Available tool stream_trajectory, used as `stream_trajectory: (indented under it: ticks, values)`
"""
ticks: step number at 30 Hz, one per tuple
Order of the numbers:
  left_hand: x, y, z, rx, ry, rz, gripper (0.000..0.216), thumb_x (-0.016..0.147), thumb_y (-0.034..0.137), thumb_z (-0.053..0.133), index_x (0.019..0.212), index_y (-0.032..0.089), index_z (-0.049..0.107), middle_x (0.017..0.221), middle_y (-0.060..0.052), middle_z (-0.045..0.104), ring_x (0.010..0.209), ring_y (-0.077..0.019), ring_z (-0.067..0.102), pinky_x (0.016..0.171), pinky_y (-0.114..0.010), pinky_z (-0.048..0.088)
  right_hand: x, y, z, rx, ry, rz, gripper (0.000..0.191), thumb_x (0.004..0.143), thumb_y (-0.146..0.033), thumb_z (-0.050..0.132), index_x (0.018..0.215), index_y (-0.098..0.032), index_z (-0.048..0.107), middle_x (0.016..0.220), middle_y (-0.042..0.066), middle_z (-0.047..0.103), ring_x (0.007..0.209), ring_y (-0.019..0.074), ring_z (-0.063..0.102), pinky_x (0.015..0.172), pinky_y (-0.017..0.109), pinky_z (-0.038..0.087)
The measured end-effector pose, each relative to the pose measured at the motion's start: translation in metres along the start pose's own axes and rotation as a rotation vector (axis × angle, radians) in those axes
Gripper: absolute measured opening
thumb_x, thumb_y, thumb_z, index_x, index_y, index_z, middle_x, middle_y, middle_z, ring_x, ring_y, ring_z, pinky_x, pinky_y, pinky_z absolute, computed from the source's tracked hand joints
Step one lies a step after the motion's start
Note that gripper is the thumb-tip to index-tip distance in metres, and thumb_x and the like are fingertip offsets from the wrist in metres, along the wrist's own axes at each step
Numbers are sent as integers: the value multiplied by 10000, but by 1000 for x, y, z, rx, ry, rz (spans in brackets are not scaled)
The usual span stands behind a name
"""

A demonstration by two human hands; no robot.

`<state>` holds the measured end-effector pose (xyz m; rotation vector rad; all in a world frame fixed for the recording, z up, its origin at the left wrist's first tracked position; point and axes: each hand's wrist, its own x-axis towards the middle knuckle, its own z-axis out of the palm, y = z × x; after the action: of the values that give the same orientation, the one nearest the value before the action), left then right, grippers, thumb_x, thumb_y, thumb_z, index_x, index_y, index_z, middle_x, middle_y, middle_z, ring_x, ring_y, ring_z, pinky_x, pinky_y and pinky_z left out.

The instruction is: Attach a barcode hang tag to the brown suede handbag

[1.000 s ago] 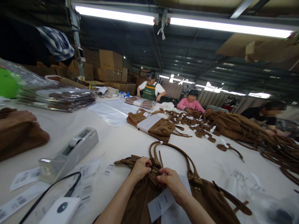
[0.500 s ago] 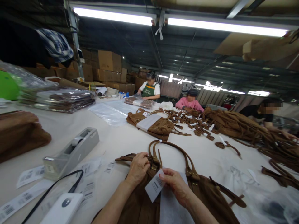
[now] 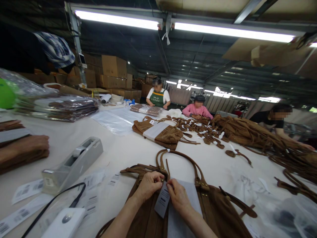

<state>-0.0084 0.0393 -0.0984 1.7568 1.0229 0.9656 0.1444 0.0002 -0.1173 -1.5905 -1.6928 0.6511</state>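
Note:
A brown handbag (image 3: pixel 146 216) lies in front of me on the table, its looped handles (image 3: pixel 195 163) pointing away. A pale sheet (image 3: pixel 184 198) covers part of its middle. My right hand (image 3: pixel 179 195) pinches the upper edge of a printed paper tag (image 3: pixel 162 201), which hangs tilted over the bag. Close beside it, at the tag's top and below a handle's base, my left hand (image 3: pixel 150 185) has its fingers closed. What those fingertips grip is hidden.
Left of the bag stand a grey tape dispenser (image 3: pixel 74 165), label strips (image 3: pixel 22 215) and a white device (image 3: pixel 65 223) with a black cable. Another brown bag (image 3: pixel 158 132) lies ahead, near straps (image 3: pixel 198 127) and a brown pile (image 3: pixel 247 134). Several people work across the table.
My left hand has come down from the handle base to the tag's top. The tag has turned more upright and darker, and both hands are now closer together.

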Motion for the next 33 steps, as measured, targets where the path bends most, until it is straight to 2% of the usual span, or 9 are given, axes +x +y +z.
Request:
stream_trajectory:
  ticks: [3,7,9,14,16,19,24,33]
  values:
    - [1,-6,4,40,-47,2,95,574,135,465,545,153,553,812,-13,643,765,-142,556,697,-217,385,0,0,4,-81,-3,-30,198,812,-304,331,807,-196,497,735,63,599,713,214,559,650,302,371]
    - [4,-14,10,101,-66,-46,111,588,172,473,582,151,582,579,17,561,601,-125,498,569,-214,343,2,3,8,-140,-24,-38,199,833,-288,305,817,-196,481,763,71,608,742,212,570,667,302,379]
    - [5,-16,11,114,-50,-69,109,591,187,482,578,147,583,537,24,523,576,-123,474,544,-215,320,3,6,9,-156,-41,-36,196,845,-289,307,828,-197,479,769,64,610,753,207,574,671,296,382]
    - [8,-19,12,127,-19,-134,94,582,175,492,561,132,573,521,28,495,554,-116,450,525,-215,300,3,11,11,-200,-6,-121,232,879,-313,309,989,-181,465,892,70,598,818,189,576,705,278,406]
    - [9,-20,11,126,-21,-154,91,582,163,491,569,129,574,511,35,484,534,-107,439,516,-211,298,3,13,13,-272,25,-191,265,894,-328,285,959,-176,492,882,76,580,815,185,573,702,271,415]
    - [10,-22,10,141,-26,-173,88,592,158,493,581,128,576,504,41,480,521,-102,433,513,-207,301,4,17,17,-441,65,-269,330,909,-339,239,897,-182,529,839,72,556,725,167,578,607,243,420]
    - [11,-20,12,220,-17,-185,97,603,130,476,586,135,572,530,29,503,564,-116,463,533,-211,311,7,28,27,-666,140,-342,311,905,-235,229,895,-179,534,797,63,561,591,143,567,449,215,350]
    - [7,-21,19,389,14,-173,148,636,131,430,652,160,574,650,-15,583,650,-143,517,585,-237,326,7,43,31,-696,179,-447,221,874,-156,279,854,-191,496,725,37,552,522,130,538,431,218,320]
